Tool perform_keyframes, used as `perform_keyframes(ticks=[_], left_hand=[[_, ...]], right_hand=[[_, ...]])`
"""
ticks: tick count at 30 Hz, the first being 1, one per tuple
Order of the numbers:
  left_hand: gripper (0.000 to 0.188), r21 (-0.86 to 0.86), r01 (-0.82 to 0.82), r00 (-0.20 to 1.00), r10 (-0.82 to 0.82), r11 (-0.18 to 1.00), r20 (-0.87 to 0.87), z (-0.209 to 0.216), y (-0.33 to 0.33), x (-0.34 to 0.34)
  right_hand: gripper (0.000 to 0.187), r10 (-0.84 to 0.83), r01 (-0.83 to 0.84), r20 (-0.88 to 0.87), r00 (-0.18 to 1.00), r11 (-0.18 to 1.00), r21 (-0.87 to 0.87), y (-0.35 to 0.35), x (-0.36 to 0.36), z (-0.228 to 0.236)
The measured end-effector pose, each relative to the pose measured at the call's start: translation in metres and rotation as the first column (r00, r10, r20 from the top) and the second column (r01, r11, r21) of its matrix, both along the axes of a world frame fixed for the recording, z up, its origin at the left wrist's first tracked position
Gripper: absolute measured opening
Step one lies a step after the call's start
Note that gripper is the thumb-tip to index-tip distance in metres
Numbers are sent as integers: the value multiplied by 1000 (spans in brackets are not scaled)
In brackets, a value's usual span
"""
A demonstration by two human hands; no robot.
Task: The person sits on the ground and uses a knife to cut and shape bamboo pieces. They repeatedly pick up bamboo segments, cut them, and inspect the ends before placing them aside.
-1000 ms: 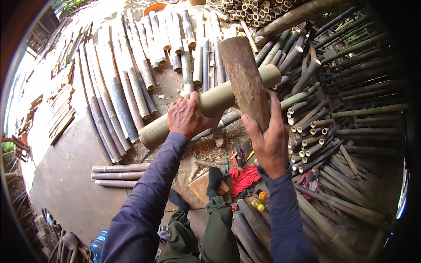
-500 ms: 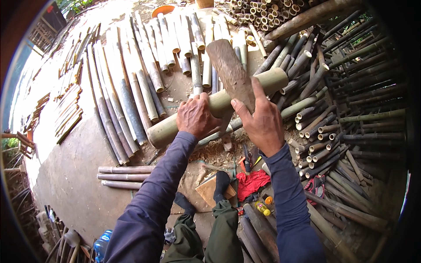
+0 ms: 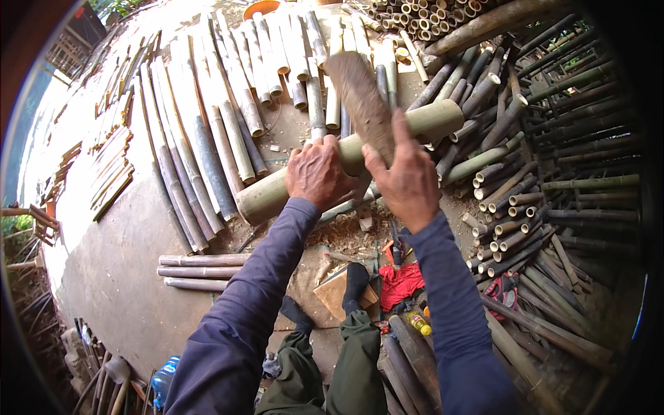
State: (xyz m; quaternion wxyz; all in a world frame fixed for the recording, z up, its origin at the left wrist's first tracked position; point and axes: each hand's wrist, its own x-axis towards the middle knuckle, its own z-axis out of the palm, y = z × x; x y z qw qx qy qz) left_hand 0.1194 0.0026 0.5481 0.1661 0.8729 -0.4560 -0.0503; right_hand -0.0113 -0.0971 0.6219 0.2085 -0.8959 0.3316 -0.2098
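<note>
A thick pale green bamboo tube (image 3: 266,197) lies aslant in front of me, its right end farther away and higher. My left hand (image 3: 320,171) is wrapped over the tube left of its middle, fingers curled round the far side. Across the tube, just right of that hand, stands a rough brown wooden-looking slab (image 3: 361,100), slightly blurred, its broad end pointing away from me. My right hand (image 3: 409,183) holds the slab's near end, with thumb and forefinger along its sides. The other right fingers are hidden, and so is the slab's lower end.
Cut bamboo lengths (image 3: 207,166) lie in rows at left and beyond. Stacked bamboo (image 3: 512,221) fills the right side. Three short poles (image 3: 200,271) rest left of my forearm. A red cloth (image 3: 401,285), a yellow bottle (image 3: 419,323) and a wooden board (image 3: 332,294) lie near my feet.
The slab has shifted slightly and tilts more to the left. My right hand has moved a little left, nearer my left hand. The left hand still grips the tube.
</note>
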Motion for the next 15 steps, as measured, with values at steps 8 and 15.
perform_keyframes(ticks=[8,15], left_hand=[[65,-79,10,999,-8,997,36,-7,-4,3],[63,-14,-19,1000,19,1000,-15,1,-9,8]], right_hand=[[71,22,-18,-41,999,996,88,-4,-1,1],[76,81,-81,9,997,988,132,-33,-3,-5]])
